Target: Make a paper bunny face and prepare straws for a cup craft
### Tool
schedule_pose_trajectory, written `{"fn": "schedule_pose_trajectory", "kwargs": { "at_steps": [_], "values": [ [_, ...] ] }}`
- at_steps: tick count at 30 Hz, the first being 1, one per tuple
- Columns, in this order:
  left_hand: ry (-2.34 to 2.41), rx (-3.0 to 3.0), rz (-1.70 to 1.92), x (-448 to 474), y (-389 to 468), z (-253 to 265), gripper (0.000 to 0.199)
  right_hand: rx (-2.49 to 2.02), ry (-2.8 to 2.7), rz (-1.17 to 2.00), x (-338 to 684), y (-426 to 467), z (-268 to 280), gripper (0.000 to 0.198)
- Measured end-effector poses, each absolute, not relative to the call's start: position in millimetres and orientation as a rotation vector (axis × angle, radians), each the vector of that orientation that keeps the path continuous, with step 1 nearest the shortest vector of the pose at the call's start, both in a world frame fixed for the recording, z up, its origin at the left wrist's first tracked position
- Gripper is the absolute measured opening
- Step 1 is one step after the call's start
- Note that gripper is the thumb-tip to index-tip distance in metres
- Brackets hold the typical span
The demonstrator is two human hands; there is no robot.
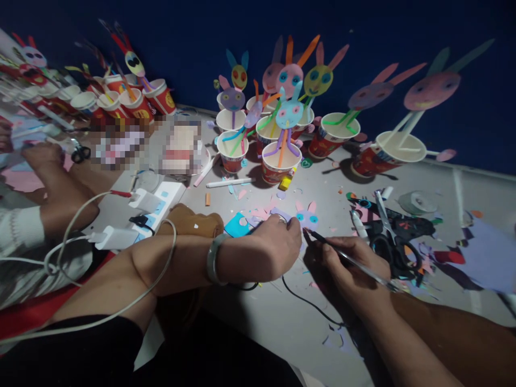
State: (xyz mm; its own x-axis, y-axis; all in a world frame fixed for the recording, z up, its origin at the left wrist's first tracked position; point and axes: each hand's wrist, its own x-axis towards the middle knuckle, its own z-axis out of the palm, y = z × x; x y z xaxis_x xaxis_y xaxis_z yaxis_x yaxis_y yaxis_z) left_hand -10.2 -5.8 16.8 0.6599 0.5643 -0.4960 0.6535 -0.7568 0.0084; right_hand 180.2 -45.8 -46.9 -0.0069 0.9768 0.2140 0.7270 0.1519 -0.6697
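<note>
My right hand (358, 263) grips a slim pen (373, 275) with a clear barrel. Its tip is at the lower edge of a small purple paper rabbit face (307, 220) with pink ears and blue eyes. My left hand (278, 244), with a bracelet at the wrist, has its fingers closed on the left side of that face; the fingertips are partly hidden. Beside the left hand lie a blue paper square (237, 224) and purple and pink scraps. Black-handled scissors (393, 244) lie to the right of my right hand.
Paper cups (282, 166) with paper rabbits on coloured sticks line the back. At left are a power strip (165, 201) with white cables and a co-worker's hand (44, 158). A clear tape roll (419, 202) and purple paper (489, 250) lie at right.
</note>
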Motion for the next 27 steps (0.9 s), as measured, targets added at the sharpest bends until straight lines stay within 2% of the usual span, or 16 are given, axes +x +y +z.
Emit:
{"fn": "schedule_pose_trajectory", "kwargs": {
  "at_steps": [27],
  "values": [
    [1.023,2.682,-0.706,-10.0,-6.6,16.8,0.059,-1.711,-1.77,0.533,177.5,-46.3,-45.9,0.03]
  ]
}}
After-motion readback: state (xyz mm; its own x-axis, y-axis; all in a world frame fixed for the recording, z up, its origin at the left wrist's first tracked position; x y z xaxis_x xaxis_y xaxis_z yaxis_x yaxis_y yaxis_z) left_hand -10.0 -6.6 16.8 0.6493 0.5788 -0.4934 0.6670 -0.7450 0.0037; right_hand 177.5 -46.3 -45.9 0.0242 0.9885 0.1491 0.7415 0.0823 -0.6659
